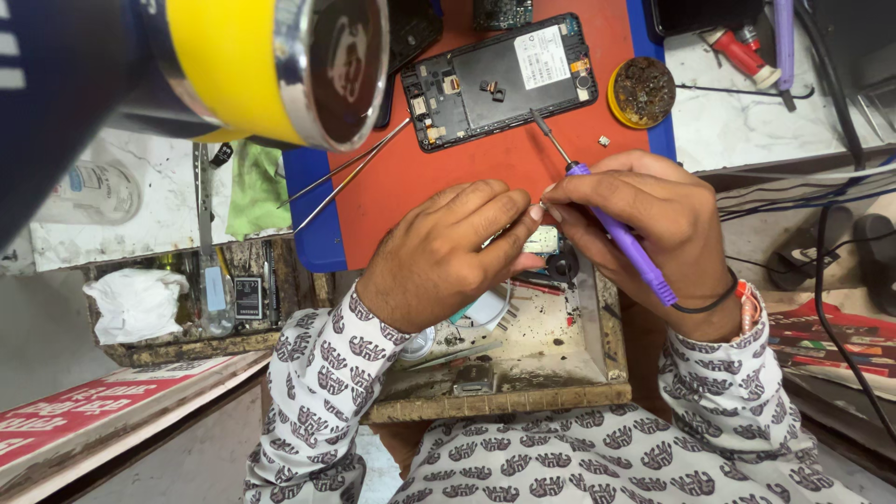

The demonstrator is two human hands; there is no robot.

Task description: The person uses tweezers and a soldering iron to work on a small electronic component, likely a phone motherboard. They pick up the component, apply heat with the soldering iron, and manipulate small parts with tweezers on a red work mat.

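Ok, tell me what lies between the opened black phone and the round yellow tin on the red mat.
Head view: bare red mat separates the opened black phone from the round yellow tin.

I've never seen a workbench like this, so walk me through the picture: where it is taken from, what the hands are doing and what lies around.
The single picture comes from a camera worn on the person's head, looking down at a cluttered repair bench. The right hand holds a purple soldering iron like a pen, its tip pointing up toward an opened phone lying on a red mat. The left hand pinches something small against the right fingertips; what it is cannot be made out. Tweezers lie on the mat, and a round yellow tin sits beside the phone. Below the hands is an open wooden drawer of small parts. The big yellow object top left is close and blurred.
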